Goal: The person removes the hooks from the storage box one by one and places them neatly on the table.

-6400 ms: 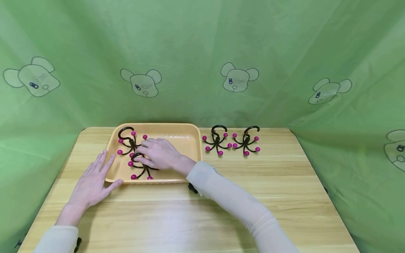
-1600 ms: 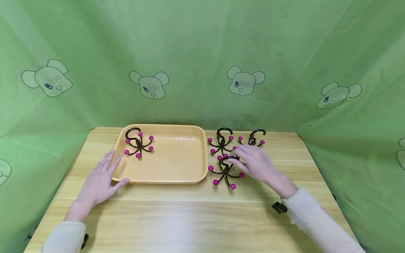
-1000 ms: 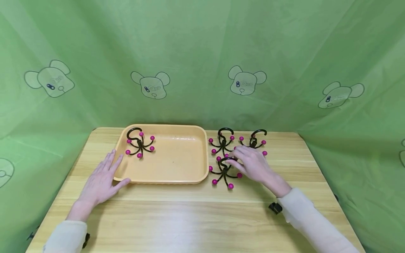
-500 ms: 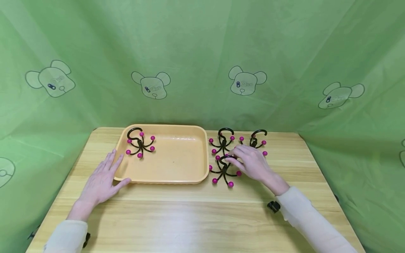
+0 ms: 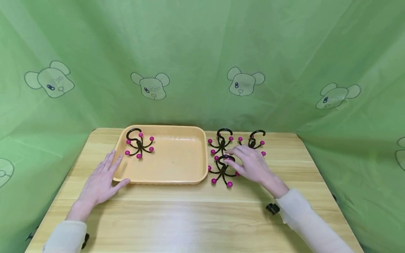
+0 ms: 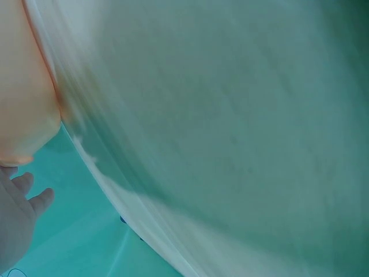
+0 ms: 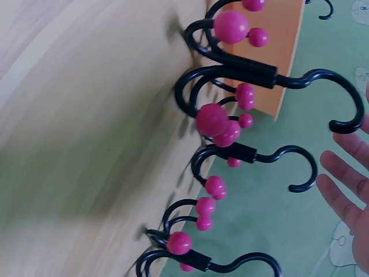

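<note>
Black multi-arm hook hangers with pink ball tips stand on their arms, top hooks upward. One hanger [image 5: 139,144] is at the left end of the peach tray. Right of the tray stand a front hanger [image 5: 223,170] and two back ones, a left hanger [image 5: 223,144] and a right hanger [image 5: 252,143], partly hidden. My right hand [image 5: 251,164] is beside the front hanger's hook; in the right wrist view its fingers [image 7: 349,167] are loosely extended, not wrapped round it. My left hand [image 5: 98,182] rests spread against the tray's left edge, fingers also visible in the left wrist view.
The peach tray [image 5: 177,165] sits near the back of the wooden table [image 5: 177,225]. A green curtain [image 5: 196,52] with printed bear heads hangs behind and at both sides. The hangers right of the tray stand close together, the front one close to the tray's side.
My right hand has moved the front hanger from the tray to the table on the right, shifted it slightly left, and now loosened its fingers from the hook. The left hand stays at the tray.
</note>
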The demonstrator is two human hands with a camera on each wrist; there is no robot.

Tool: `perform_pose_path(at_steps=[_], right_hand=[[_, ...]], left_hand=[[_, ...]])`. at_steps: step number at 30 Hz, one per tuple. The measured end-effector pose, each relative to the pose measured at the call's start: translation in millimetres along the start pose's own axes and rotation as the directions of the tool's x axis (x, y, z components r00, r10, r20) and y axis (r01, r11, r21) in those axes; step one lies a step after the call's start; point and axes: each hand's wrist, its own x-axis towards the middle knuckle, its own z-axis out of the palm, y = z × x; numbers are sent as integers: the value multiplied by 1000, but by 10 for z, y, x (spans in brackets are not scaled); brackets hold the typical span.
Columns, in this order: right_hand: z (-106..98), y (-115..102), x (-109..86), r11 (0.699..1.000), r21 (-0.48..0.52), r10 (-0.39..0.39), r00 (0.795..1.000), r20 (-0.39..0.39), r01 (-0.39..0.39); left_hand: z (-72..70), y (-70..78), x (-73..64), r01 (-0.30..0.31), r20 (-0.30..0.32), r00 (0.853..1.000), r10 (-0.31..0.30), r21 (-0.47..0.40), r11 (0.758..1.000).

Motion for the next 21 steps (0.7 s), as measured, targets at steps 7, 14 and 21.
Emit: perform_pose_path(at_steps=[7, 14, 21], right_hand=[[-150, -245, 98, 997, 2, 82, 996, 30, -82], [-206, -517, 298, 995, 10, 101, 993, 64, -102], [-95, -751, 535, 999, 39, 26, 1000, 17, -27]], left_hand=[[-4, -2, 10, -2, 3, 1000, 2, -13, 1000], [-24, 7, 2, -2, 11, 1000, 3, -20, 1000], [-5, 13, -11, -7, 0, 1000, 7, -14, 1000]])
